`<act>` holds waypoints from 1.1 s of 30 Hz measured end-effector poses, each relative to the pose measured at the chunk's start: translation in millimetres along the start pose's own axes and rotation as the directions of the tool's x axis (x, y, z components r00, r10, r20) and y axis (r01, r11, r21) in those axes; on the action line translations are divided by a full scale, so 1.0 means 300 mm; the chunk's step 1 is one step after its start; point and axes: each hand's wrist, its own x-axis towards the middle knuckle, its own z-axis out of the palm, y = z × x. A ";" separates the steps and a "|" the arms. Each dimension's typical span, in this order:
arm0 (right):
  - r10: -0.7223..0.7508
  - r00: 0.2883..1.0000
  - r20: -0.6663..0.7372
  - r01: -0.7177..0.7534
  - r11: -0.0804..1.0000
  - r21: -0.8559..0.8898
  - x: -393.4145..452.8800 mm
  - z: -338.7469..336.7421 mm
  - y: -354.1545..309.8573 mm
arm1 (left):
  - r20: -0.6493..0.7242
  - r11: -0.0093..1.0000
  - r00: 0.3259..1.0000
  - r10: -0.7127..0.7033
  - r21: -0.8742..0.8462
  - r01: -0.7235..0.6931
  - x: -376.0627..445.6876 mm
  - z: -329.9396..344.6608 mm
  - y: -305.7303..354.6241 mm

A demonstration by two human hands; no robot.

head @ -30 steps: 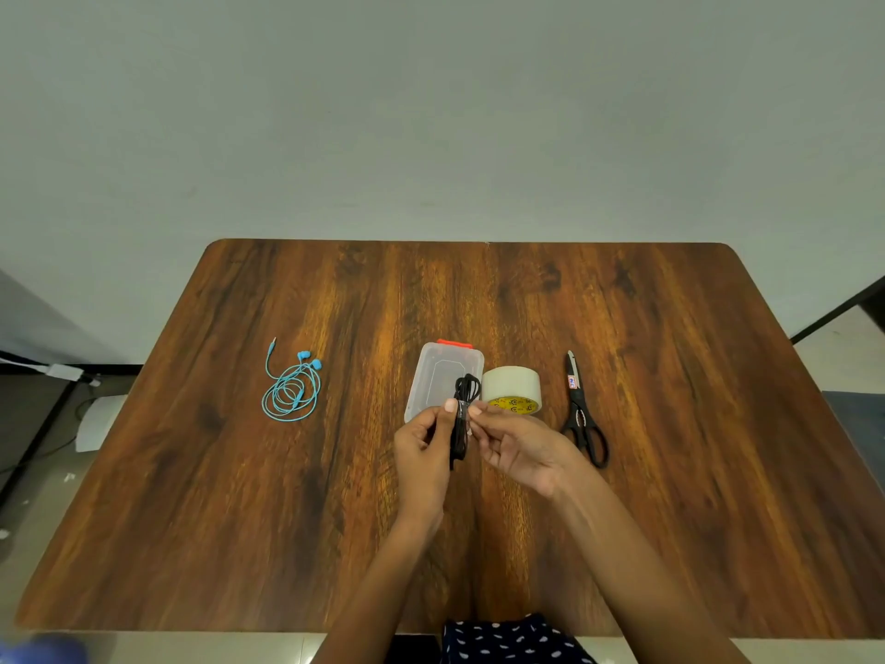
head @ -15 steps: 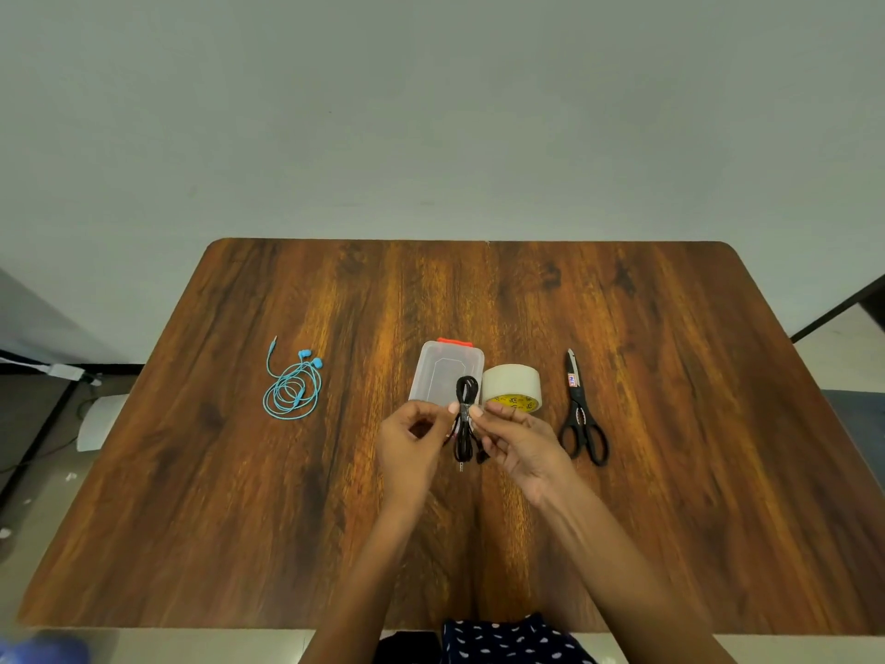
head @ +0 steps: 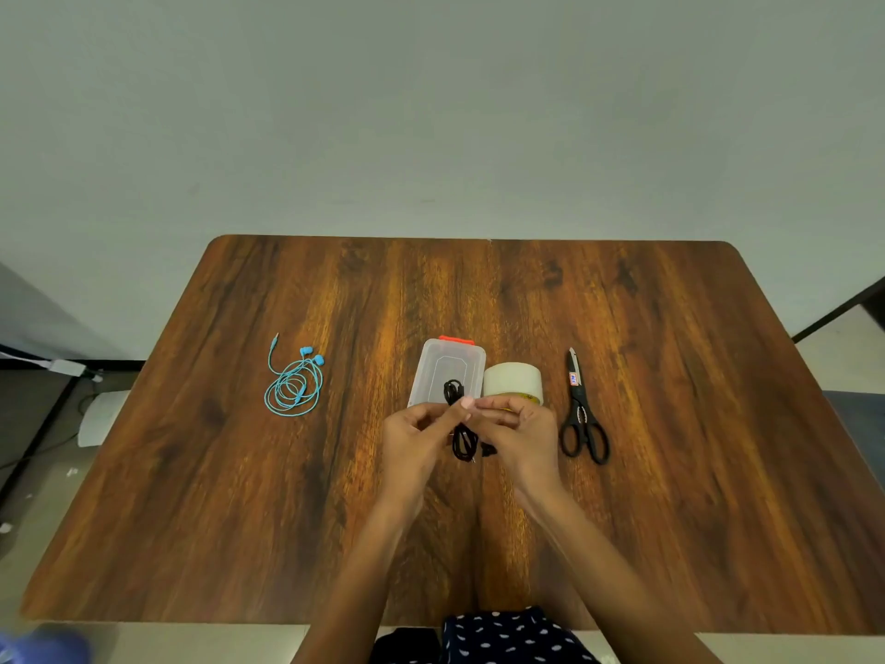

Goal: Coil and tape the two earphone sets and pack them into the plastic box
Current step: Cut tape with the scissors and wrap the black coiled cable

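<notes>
The black earphones (head: pixel 463 440) hang folded into a long narrow bundle between my two hands, held up over the middle of the bench (head: pixel 670 472) — the upper loops show just above my fingertips, in front of the plastic box, and the lower loops dangle below with a small dark piece at the bottom right. My left hand (head: pixel 415 445) pinches the bundle from the left side, thumb and forefinger curled in on the cord. My right hand (head: pixel 522 436) pinches it from the right, its fingertips meeting those of the left at the same spot on the bundle. Whether any tape is already around the cord I cannot tell; my fingers cover that part.

The plastic box (head: pixel 448 371) lies flat on the bench just beyond my hands, clear with a red clasp at its far end. Whether its lid is on I cannot make out. Touching or nearly touching its right side sits the roll of tape (head: pixel 512 381), pale, lying on its side, partly hidden by my right fingers. Further right, apart from the roll, the black-handled scissors (head: pixel 582 414) lie closed, tips pointing away from me.

Well off to the left the blue earphones (head: pixel 293 388) rest in a loose round coil on the wood — the plug end trails up and away, the two earbuds sit at the coil's upper right.
</notes>
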 end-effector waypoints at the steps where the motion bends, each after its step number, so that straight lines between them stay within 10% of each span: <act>1: -0.014 1.000 0.002 0.014 1.000 -0.025 -0.004 0.002 0.000 | -0.011 1.000 1.000 -0.013 -0.020 0.013 0.002 -0.003 -0.003; 15: 0.048 0.994 0.102 -0.036 0.992 -0.122 -0.002 0.016 -0.026 | -0.026 0.993 0.996 -0.086 -0.087 0.083 -0.004 -0.004 -0.015; 33: -0.248 0.955 0.165 0.297 0.810 -0.506 0.001 0.017 -0.032 | 0.084 0.957 0.966 -0.246 -0.137 0.256 0.034 -0.055 0.003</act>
